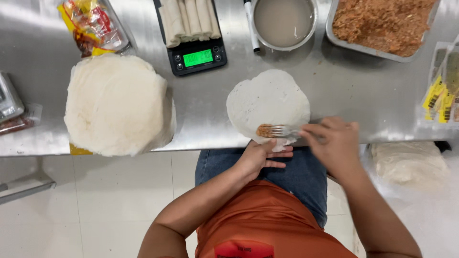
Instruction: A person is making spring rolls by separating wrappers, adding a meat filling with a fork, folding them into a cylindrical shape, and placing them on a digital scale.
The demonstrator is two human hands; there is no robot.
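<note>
Fingers of the right hand (pixel 334 143) are closed around the handle of a fork (pixel 279 130), whose tines carry a small lump of brown filling (pixel 263 130) and rest on the near part of a round white wrapper (pixel 267 106). That wrapper lies flat at the worktop's (pixel 354 91) front edge, its near rim hanging slightly over. The left hand (pixel 260 157) sits just below that rim, fingers loosely spread and nearly flat, fingertips touching the overhanging bit of wrapper — it grips nothing.

Toward the front left edge sits a thick stack of wrappers (pixel 117 105), partly over the edge too. Behind it, near the back left corner, lies a red and yellow packet (pixel 93 26). At the back edge in the middle stands a black scale (pixel 196 57) with a green display, carrying a row of finished rolls (pixel 189 19) that the frame cuts off at the top. A marker (pixel 252 28) lies beside a metal bowl (pixel 284 21) of cloudy grey liquid, and a tray (pixel 334 33) of brown filling takes the back right corner — both are cropped at the top.

At the right edge, yellow labelled sachets (pixel 442 91) are blurred and partly out of frame. Below the worktop on the right, a pale bagged bundle (pixel 409 162) is hard to make out. The fork's handle is mostly hidden inside the right hand.
</note>
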